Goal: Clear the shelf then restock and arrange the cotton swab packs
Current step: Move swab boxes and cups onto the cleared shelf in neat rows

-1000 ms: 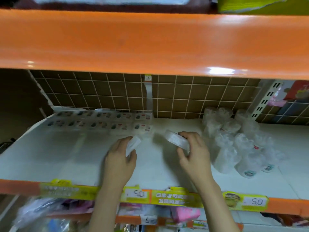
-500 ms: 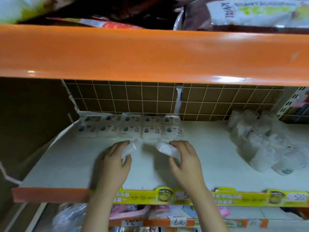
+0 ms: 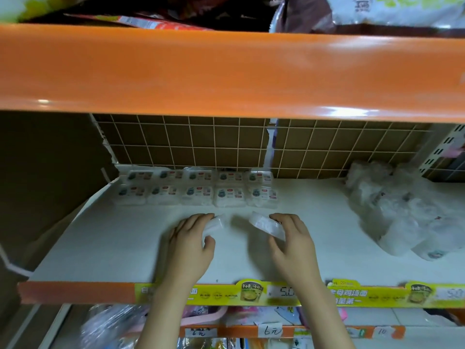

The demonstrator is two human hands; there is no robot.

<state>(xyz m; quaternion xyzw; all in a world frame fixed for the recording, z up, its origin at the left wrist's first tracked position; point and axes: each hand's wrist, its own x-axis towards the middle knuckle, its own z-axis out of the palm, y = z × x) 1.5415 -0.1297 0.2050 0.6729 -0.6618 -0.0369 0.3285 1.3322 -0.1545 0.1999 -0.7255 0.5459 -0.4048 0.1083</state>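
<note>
My left hand (image 3: 190,244) holds one flat clear cotton swab pack (image 3: 216,222) just above the white shelf (image 3: 105,243). My right hand (image 3: 293,244) grips a second pack (image 3: 264,224), tilted, a short gap to the right of the first. Behind both hands, two rows of several labelled swab packs (image 3: 198,188) lie side by side against the back grid. Both held packs are partly hidden by my fingers.
A loose heap of clear plastic-wrapped goods (image 3: 402,210) fills the right of the shelf. An orange beam (image 3: 226,71) hangs low overhead. Yellow price strips (image 3: 251,294) line the front edge. A wire grid (image 3: 201,144) backs the shelf; a lower shelf holds other stock.
The view has shifted left and closer. Both hands, each still holding a pack, now sit nearer the rows at the back; the heap lies farther right.
</note>
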